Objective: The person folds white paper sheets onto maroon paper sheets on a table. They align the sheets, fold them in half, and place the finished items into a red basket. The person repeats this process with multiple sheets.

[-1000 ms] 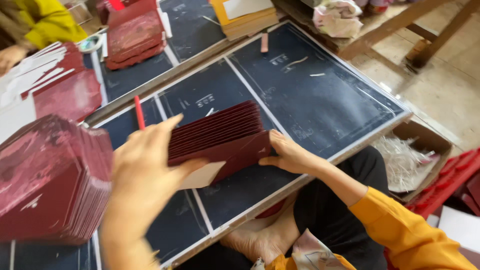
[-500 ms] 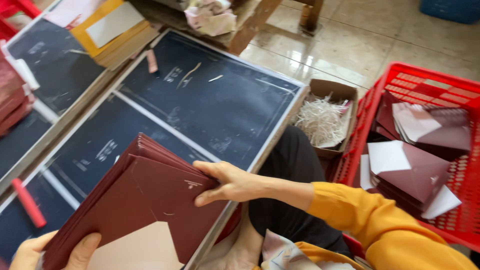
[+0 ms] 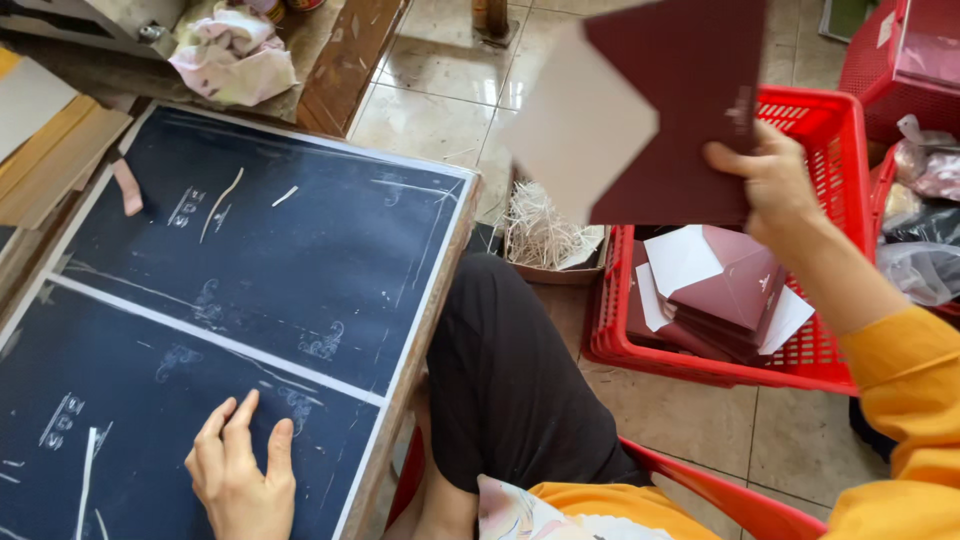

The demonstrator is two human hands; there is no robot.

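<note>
My right hand (image 3: 770, 185) grips a stack of dark red envelopes (image 3: 680, 110) with a pale flap, held up in the air over a red plastic basket (image 3: 830, 115). Inside the basket lie more dark red envelopes (image 3: 735, 290) with white flaps. My left hand (image 3: 240, 470) rests flat, fingers spread, on the dark blue work board (image 3: 250, 250) near its front edge and holds nothing.
A small cardboard box of shredded white paper strips (image 3: 545, 230) sits on the tiled floor between board and basket. A crumpled cloth (image 3: 235, 55) lies beyond the board. Yellow card sheets (image 3: 45, 150) are at the far left. Another red crate (image 3: 905, 50) stands at top right.
My right hand has carried the envelope stack off the board to the right, above the basket. My left hand let go of the stack and now lies on the board.
</note>
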